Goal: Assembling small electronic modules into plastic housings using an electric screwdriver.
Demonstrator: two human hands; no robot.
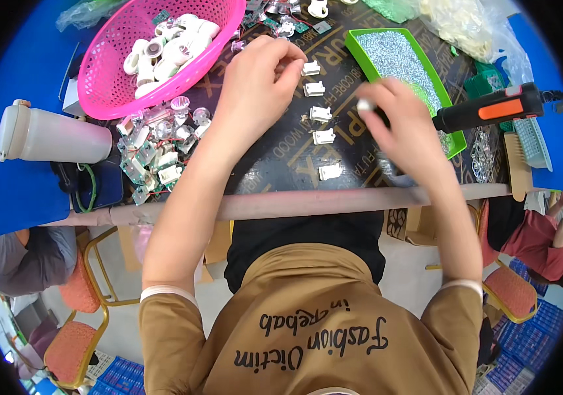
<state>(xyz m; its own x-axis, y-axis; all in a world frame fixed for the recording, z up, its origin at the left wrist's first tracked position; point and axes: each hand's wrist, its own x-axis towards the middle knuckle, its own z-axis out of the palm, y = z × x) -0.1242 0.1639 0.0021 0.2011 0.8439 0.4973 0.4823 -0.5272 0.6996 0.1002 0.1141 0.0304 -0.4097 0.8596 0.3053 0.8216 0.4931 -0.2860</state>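
A column of several small white plastic parts [321,114] stands on the dark printed tabletop. My left hand [258,82] is at its far end, thumb and fingers curled together at the edge of the farthest white part [310,68]. To the right of the column is my right hand [400,122], partly smeared by motion. Its thumb and fingers pinch a small white piece [364,104], whose exact kind is unclear. Just beyond that hand lies a bright green tray [354,46] filled with small silvery pieces, probably screws.
A pink basket [90,89] holds white rounded housings. Circuit boards with clear lenses [156,148] are heaped below it, beside a white bottle [54,133]. A black-and-orange corded tool [492,108] overlaps the tray's right edge. Plastic bags [462,26] lie far right. Other people sit nearby.
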